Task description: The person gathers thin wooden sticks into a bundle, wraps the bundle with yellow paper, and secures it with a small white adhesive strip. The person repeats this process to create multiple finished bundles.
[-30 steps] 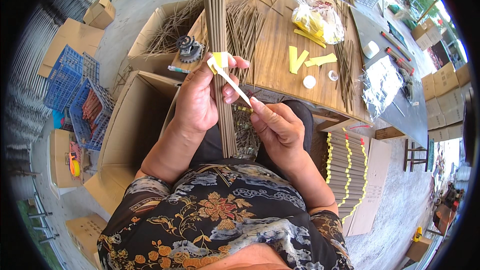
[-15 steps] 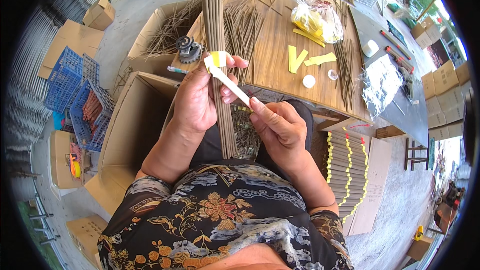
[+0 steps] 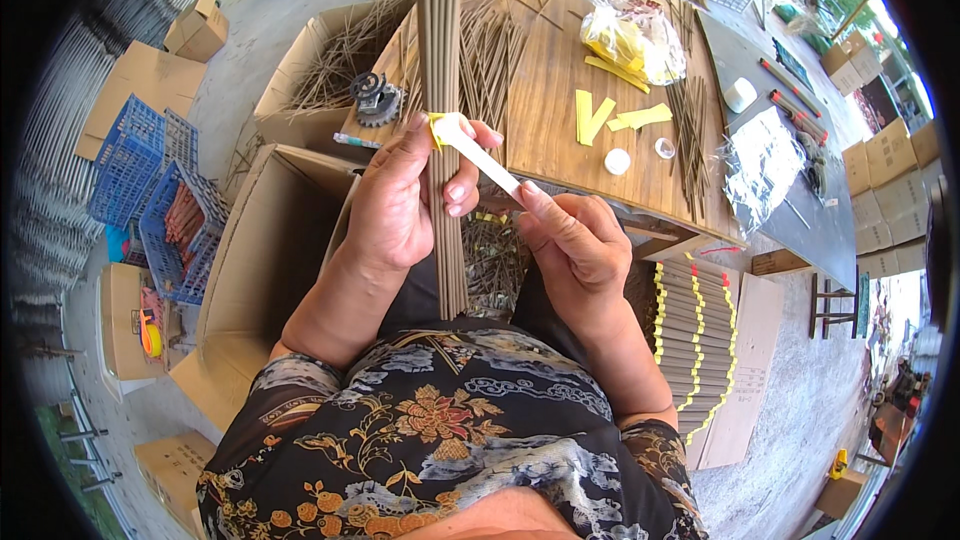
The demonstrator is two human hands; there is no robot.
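My left hand [image 3: 400, 195] is closed round an upright bundle of thin brown sticks [image 3: 440, 50], which look like incense sticks. A paper strip [image 3: 485, 162], yellow on one face and white on the other, is partly wrapped about the bundle at my left thumb and fingertips. Its white free end slants down to the right, pinched between the thumb and forefinger of my right hand [image 3: 580, 245]. The bundle's lower end hangs above my lap, and its top runs out of the picture.
On the wooden table [image 3: 545, 60] lie loose sticks, yellow strips [image 3: 640, 118] and a plastic bag [image 3: 635, 35]. An open cardboard box [image 3: 265, 240] stands to my left, near blue crates [image 3: 130, 160]. Finished-looking banded bundles [image 3: 692, 340] lie on cardboard at right.
The bundle has shifted slightly right and turned, so less yellow shows on the wrap. My right hand has moved a little to the right, still pinching the strip.
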